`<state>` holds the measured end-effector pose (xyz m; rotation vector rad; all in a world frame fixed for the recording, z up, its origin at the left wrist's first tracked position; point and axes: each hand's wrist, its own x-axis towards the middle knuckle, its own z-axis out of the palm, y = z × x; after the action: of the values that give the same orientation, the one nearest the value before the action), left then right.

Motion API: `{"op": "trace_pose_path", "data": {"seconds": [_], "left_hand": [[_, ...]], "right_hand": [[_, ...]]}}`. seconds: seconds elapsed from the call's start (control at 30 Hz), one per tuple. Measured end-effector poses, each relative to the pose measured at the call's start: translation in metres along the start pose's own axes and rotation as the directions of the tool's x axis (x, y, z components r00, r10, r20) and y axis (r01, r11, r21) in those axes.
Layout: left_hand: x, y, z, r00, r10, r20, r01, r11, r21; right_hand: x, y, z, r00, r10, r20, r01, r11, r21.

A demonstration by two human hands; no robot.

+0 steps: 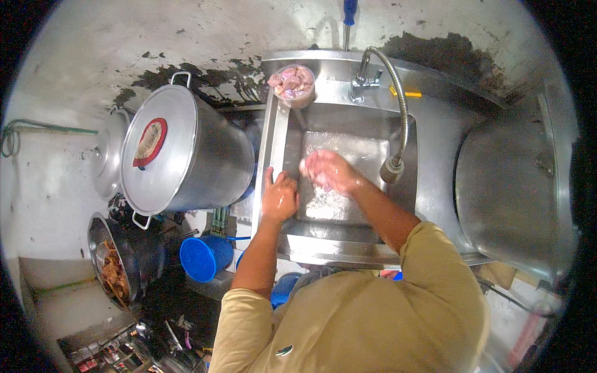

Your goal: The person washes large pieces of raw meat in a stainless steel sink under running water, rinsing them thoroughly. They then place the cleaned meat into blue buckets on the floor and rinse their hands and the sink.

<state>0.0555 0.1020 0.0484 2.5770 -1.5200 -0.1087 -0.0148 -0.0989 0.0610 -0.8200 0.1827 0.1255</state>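
Observation:
My left hand (pixel 281 196) rests on the left rim of a stainless steel sink (pixel 278 135), its wet fingers partly bent at the inner edge. Over the basin, my right hand (pixel 330 171) is wet and blurred, its fingers pointing left. Something pale pink shows at its underside; whether that is food in the hand or only wet skin is unclear. Shallow water (pixel 326 205) glistens on the basin floor below. A clear plastic tub (pixel 301 99), heaped with raw pink meat pieces (pixel 293 81), stands on the sink's back left corner.
A flexible metal faucet hose (pixel 402 107) arches over the basin's right side. Left of the sink stands a large lidded aluminum pot (pixel 219 154) with a red-edged cloth pad (pixel 151 142) on top. Below are a blue bucket (pixel 205 259) and a wok (pixel 133 261) holding browned food.

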Motion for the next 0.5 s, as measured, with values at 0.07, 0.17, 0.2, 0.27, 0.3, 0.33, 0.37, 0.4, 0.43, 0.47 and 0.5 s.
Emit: {"op": "trace_pose_path", "data": {"seconds": [0.07,0.17,0.2,0.27,0.3,0.33,0.37,0.4,0.43,0.47,0.5], "left_hand": [[0.001,0.001,0.001,1.000,-0.004,0.022,0.004,1.000,-0.003],[0.000,-0.001,0.004,1.000,-0.006,0.024,0.005,1.000,0.014],[-0.002,-0.003,0.003,1.000,-0.004,0.028,0.003,1.000,0.021],[0.000,-0.001,-0.003,1.000,0.015,0.018,-0.015,1.000,0.021],[-0.002,-0.003,-0.005,1.000,0.002,0.023,-0.002,1.000,0.016],[-0.003,-0.003,-0.006,1.000,-0.005,0.030,0.005,1.000,0.007],[-0.004,-0.004,-0.007,0.999,-0.013,0.038,0.013,1.000,-0.002],[-0.003,-0.005,-0.003,1.000,0.001,0.020,0.000,1.000,-0.025],[-0.001,-0.003,-0.005,1.000,0.004,0.026,-0.003,1.000,-0.026],[0.000,-0.001,-0.008,0.999,0.007,0.032,-0.006,1.000,-0.027],[-0.002,0.000,-0.010,0.999,-0.001,0.040,0.003,1.000,-0.026]], "right_hand": [[0.030,-0.046,0.018,0.973,-0.228,-0.013,0.224,0.964,-0.145],[0.086,-0.109,0.023,0.945,-0.316,-0.080,0.260,0.878,-0.401],[0.104,-0.126,0.027,0.943,-0.307,-0.126,0.200,0.830,-0.521],[0.129,-0.157,0.032,0.901,-0.384,-0.199,0.064,0.574,-0.817],[0.148,-0.161,0.033,0.876,-0.450,-0.174,0.011,0.379,-0.925],[0.165,-0.162,0.031,0.848,-0.510,-0.141,-0.061,0.169,-0.984],[0.178,-0.162,0.030,0.822,-0.562,-0.091,-0.140,-0.045,-0.989],[0.182,-0.159,0.028,0.807,-0.574,-0.141,-0.234,-0.091,-0.968],[0.184,-0.153,0.024,0.756,-0.650,-0.077,-0.236,-0.162,-0.958],[0.184,-0.142,0.019,0.699,-0.715,-0.006,-0.245,-0.231,-0.942],[0.184,-0.132,0.021,0.642,-0.763,0.073,-0.249,-0.298,-0.922]]}}
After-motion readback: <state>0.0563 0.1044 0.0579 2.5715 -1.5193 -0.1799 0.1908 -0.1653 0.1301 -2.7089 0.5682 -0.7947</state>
